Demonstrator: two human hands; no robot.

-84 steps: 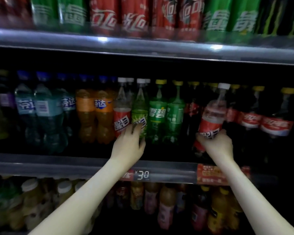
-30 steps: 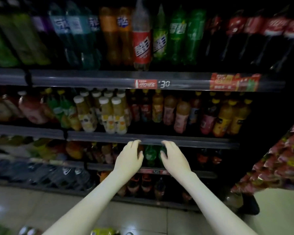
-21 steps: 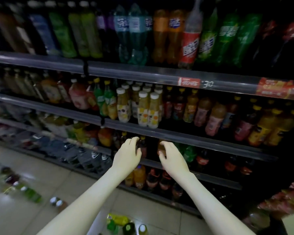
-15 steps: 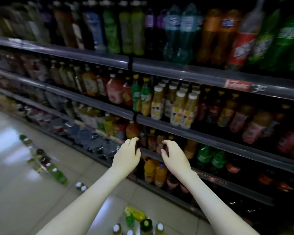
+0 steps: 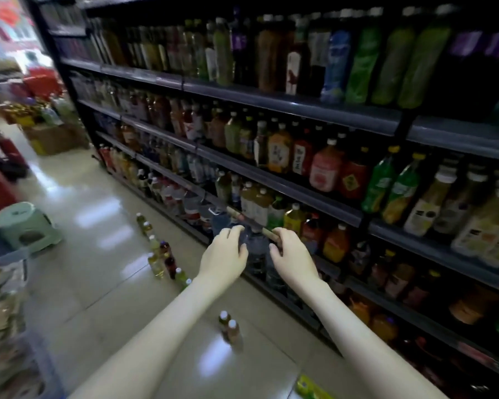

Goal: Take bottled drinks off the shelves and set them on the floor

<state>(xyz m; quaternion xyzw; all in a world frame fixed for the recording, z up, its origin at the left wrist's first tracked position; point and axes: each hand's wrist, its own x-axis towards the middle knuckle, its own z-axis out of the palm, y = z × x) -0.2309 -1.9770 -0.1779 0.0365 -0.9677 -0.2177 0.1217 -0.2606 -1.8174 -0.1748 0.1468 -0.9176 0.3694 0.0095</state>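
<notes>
Before shelves of bottled drinks: left hand, right hand side by side, apart, fingers loosely spread, holding nothing. Bottles line floor, left.

Smeared into a blur at the left edge: bags piled low down, and a red thing farther back. Too fuzzy to read: labels on the shelf bottles. Partly hidden behind the left hand and right hand: big water bottles. Cut off by the bottom edge: both arms and a yellow-green bottle on the floor. Too dark to make out: the lowest shelf on the right. Palms turned away, out of sight.
</notes>
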